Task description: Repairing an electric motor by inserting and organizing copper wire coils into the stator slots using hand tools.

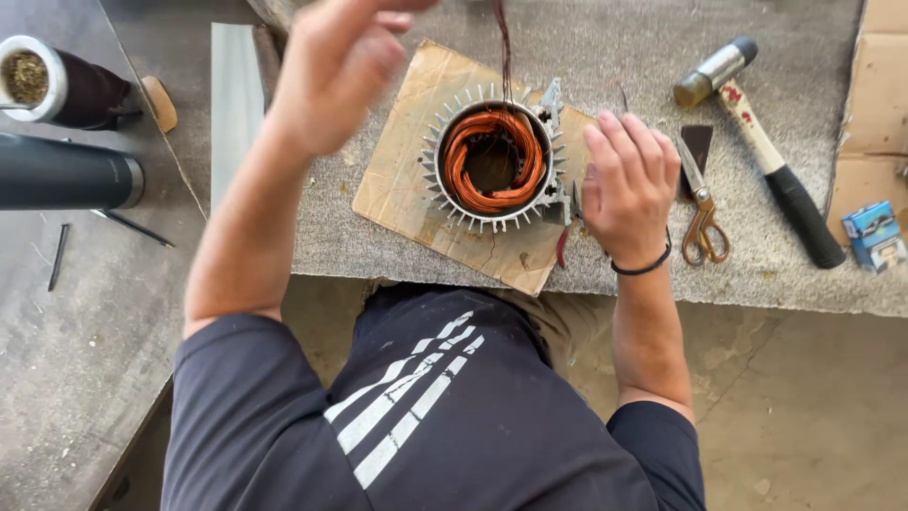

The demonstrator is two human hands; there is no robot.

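The finned motor stator (492, 159) with copper windings is sitting on a cardboard sheet (402, 175) near the front edge of the carpeted bench (615, 38). The right hand (629, 189) is resting just beside its right rim, fingers loosely curled over pliers (566, 213); whether they are gripping them is unclear. The left hand (336, 61) is hovering blurred above the sheet's left corner, grip unreadable, while scissors (702, 213) and a hammer (771, 161) are crowding the right side.

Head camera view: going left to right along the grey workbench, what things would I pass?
Dark flask → finned motor stator with copper windings → right hand → scissors → hammer → small blue box.
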